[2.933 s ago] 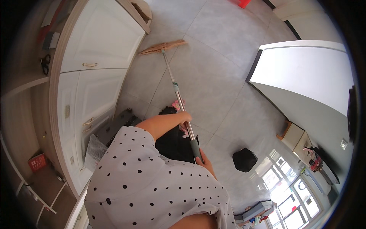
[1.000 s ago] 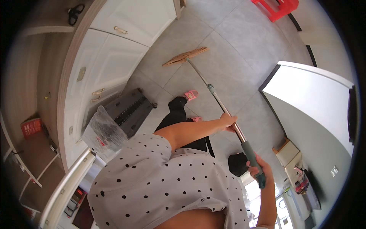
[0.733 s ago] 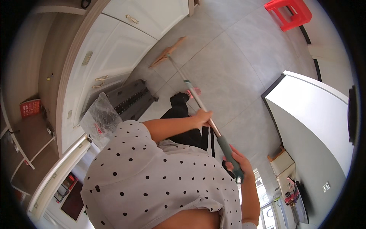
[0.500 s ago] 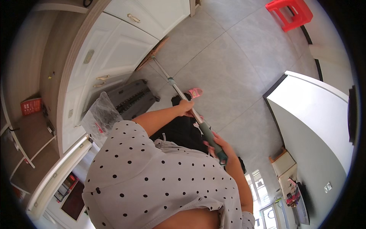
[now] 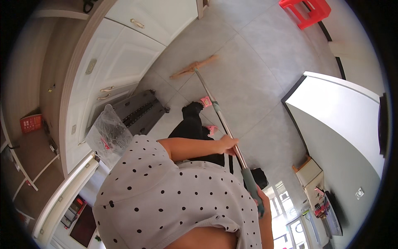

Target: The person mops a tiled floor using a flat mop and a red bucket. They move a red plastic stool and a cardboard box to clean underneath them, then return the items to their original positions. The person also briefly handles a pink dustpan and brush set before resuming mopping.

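I hold a long-handled flat mop slanting away from me. Its brownish, narrow head lies on the grey tiled floor, out from the white cabinets. My left hand is closed round the lower part of the silver pole. Farther back, my right hand is wrapped round the grey-green grip, held close against my side; some of its fingers are hidden behind the grip. Beside the pole, my feet show in pink slippers.
White cabinets run along the left. A dark grey case and a clear plastic bag stand against them. At the far right is a red plastic stool. A white-topped half wall borders the right side.
The mop head has moved right, away from the foot of the cabinets onto open floor. Both hands have drawn back toward me and to the right with the pole.
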`<act>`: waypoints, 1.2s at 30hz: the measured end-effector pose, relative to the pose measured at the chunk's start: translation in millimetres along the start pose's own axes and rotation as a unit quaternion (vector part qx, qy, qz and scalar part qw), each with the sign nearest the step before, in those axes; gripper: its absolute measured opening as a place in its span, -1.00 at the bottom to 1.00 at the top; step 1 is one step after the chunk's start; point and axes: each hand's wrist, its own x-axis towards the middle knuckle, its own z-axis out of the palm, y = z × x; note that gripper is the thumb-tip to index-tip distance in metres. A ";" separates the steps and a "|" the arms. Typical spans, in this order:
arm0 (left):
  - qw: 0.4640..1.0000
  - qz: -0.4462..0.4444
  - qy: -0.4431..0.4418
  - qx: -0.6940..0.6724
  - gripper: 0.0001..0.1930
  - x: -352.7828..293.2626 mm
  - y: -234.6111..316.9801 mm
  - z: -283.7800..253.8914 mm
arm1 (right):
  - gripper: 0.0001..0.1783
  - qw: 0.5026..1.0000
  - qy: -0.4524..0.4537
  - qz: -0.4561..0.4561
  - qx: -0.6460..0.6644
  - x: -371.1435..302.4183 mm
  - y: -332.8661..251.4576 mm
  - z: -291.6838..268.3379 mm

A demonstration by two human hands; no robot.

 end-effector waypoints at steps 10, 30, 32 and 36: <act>0.987 0.058 0.151 0.013 -0.77 33.5 48.1 -55.6 | -0.64 0.946 -0.123 0.134 0.269 85.6 17.5 3.2; 0.984 0.102 0.110 0.097 -0.77 59.7 141.1 -70.1 | -0.70 0.944 -0.105 0.100 0.297 142.3 -9.9 47.9; 0.983 0.100 0.137 0.073 -0.74 50.4 130.5 -55.1 | -0.70 0.949 -0.079 0.105 0.287 128.5 -11.6 42.6; 0.985 0.080 0.106 0.109 -0.83 51.2 72.8 -26.5 | -0.65 0.951 -0.119 0.104 0.265 83.2 20.9 1.6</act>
